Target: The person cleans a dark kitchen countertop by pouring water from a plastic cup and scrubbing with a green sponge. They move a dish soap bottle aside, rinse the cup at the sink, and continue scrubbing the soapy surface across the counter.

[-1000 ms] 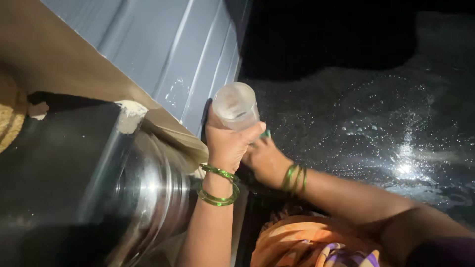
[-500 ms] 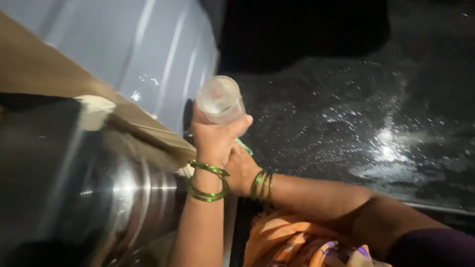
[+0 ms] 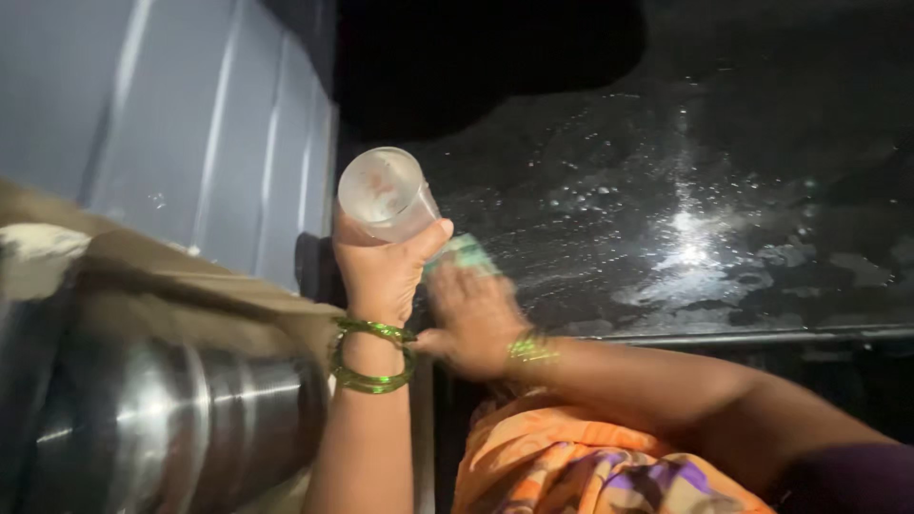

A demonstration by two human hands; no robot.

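My left hand (image 3: pixel 381 271) grips a clear drinking glass (image 3: pixel 386 195), held up with its round base turned toward me. Green bangles (image 3: pixel 371 354) ring that wrist. My right hand (image 3: pixel 474 314) is just right of the glass, blurred, and presses a green scrubbing pad (image 3: pixel 464 252) against the glass's side. More green bangles (image 3: pixel 530 347) sit on the right wrist. Both hands hover over the near left edge of a wet black countertop (image 3: pixel 666 219).
A large shiny steel vessel (image 3: pixel 181 419) fills the lower left. A grey panelled surface (image 3: pixel 190 124) rises at upper left. The counter's metal front edge (image 3: pixel 762 335) runs across the right. My orange patterned clothing (image 3: pixel 581 466) is below.
The view has shifted slightly. My left hand keeps the glass raised, while my right hand with the pad has moved along the glass and is now blurred.
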